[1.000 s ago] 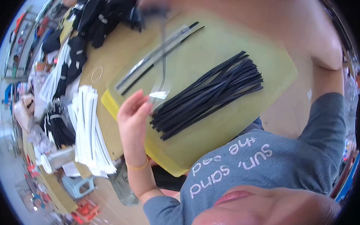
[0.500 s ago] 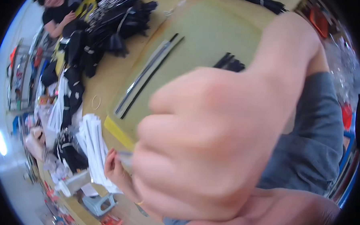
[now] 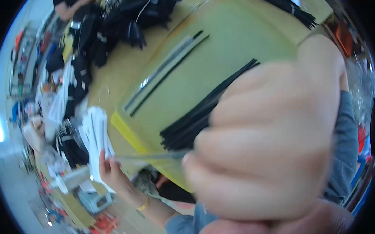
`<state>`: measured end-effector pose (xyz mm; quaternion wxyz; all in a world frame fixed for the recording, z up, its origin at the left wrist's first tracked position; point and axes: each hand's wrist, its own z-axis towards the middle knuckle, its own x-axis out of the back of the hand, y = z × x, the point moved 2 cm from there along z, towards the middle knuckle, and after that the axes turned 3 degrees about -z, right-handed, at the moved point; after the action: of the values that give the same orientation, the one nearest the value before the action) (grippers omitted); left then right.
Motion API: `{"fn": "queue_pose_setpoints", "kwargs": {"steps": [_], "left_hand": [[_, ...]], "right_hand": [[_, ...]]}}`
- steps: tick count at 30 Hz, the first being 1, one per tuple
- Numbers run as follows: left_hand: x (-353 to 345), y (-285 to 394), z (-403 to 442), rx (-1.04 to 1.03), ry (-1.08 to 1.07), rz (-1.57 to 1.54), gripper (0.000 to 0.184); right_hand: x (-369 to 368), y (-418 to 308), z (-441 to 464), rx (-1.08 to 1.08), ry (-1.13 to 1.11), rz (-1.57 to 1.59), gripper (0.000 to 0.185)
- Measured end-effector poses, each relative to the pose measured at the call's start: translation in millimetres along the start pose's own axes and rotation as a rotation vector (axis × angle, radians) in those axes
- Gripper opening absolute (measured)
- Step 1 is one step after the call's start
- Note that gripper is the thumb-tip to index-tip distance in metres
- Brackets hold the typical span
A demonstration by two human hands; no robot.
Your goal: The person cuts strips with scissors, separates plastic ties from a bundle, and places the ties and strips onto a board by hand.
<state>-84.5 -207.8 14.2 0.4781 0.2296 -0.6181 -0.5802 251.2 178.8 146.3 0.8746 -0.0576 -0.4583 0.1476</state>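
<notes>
Thin grey strip (image 3: 152, 157) runs between the fingers of both hands, level with the fingertips and above the yellow front edge (image 3: 126, 129) of the greenish mat (image 3: 245, 31). Fingers of the left hand (image 3: 117, 178) (a yellow band (image 3: 143, 204) circles that wrist) pinch one end. Fingers of the right hand (image 3: 265, 145), curled and close to the camera, appear to grasp the other end, though blur hides exactly how.

Just beside the right fingers, and partly behind them, lies the bundle of black strips (image 3: 189, 124). Farther out on the mat, beyond the fingers of both hands, a shiny clear strip (image 3: 145, 81) and a single black strip (image 3: 134, 111) lie side by side. Immediately behind the left fingertips is the bundle of white strips (image 3: 95, 129). Well beyond the left fingers, on the tan surface (image 3: 114, 72), black bundles (image 3: 152, 15) are heaped.
</notes>
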Motion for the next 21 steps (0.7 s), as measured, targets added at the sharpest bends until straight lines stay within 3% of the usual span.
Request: {"fn": "queue_pose_setpoints", "kwargs": {"steps": [1, 2, 4, 7, 9, 17, 21], "left_hand": [[-15, 12, -1, 0.114, 0.083, -0.031, 0.022], [-15, 30, -4, 0.097, 0.034, -0.032, 0.019], [-52, 43, 19, -0.057, 0.036, -0.03, 0.016], [-80, 62, 39, -0.237, -0.033, 0.097, 0.016], [-87, 50, 51, -0.079, -0.108, 0.03, 0.018], [-122, 12, 81, 0.075, -0.224, 0.072, 0.034], [-130, 6, 77, 0.136, -0.226, 0.069, 0.043]], "right_hand": [[1, 6, 8, -0.01, 0.003, -0.002, 0.008], [-3, 13, 18, -0.043, 0.006, -0.002, 0.008], [-4, 30, 40, -0.093, 0.002, -0.003, 0.008], [-23, 66, 54, -0.334, -0.043, 0.105, 0.009], [-50, 91, 45, -0.637, -0.143, 0.299, 0.01], [-124, 156, 10, -0.887, -0.096, 0.701, 0.012], [-132, 156, 3, -0.925, -0.186, 0.627, 0.01]]}}
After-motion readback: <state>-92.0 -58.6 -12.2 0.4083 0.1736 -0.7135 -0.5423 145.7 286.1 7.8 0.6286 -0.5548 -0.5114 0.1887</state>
